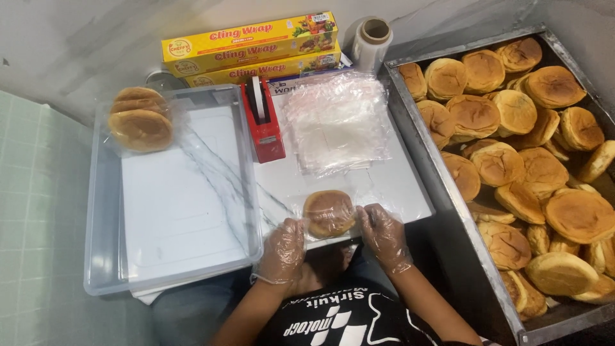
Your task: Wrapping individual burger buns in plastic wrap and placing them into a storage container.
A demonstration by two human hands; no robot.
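Observation:
A round brown bun (328, 212) in a clear plastic bag lies at the near edge of the white board (397, 186). My left hand (284, 250), in a thin clear glove, holds the bag at the bun's left side. My right hand (383, 236), also gloved, holds the bag at the bun's right side. Both hands pinch the plastic, with the bun between them.
A clear plastic bin (102, 256) on the left holds bagged buns (139, 120) in its far corner. A red tape dispenser (264, 122), a stack of clear bags (338, 122), yellow cling wrap boxes (250, 48) and a film roll (371, 41) lie beyond. A metal tray (410, 109) of several buns fills the right.

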